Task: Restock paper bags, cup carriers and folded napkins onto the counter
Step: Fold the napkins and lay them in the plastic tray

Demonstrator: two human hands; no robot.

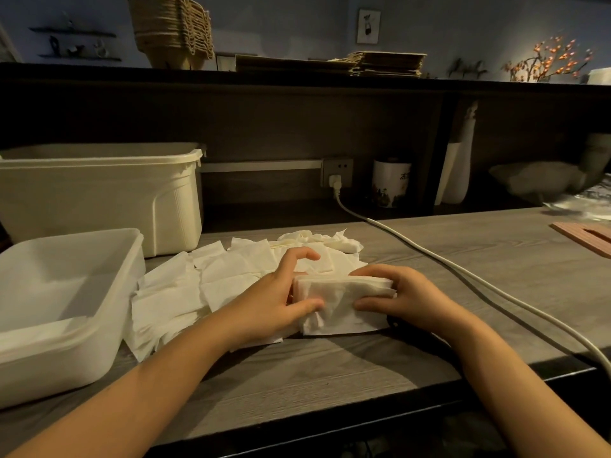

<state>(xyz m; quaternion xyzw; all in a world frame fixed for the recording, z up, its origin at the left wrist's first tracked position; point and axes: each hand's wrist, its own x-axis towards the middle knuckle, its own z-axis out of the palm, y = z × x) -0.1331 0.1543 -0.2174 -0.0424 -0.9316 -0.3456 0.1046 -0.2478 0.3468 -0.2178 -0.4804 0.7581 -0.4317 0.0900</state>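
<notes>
At frame centre a napkin stack (344, 304) is grasped by left hand (274, 300) and right hand (408, 300) — soft, light, easily splayed — best squeezed at both ends.

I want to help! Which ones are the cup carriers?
Look up at the dark ledge along the back. Toward its left stands a tall brown stack, the cup carriers. The paper bags beside them lie flat; the carriers are bumpy and piled high.
</notes>
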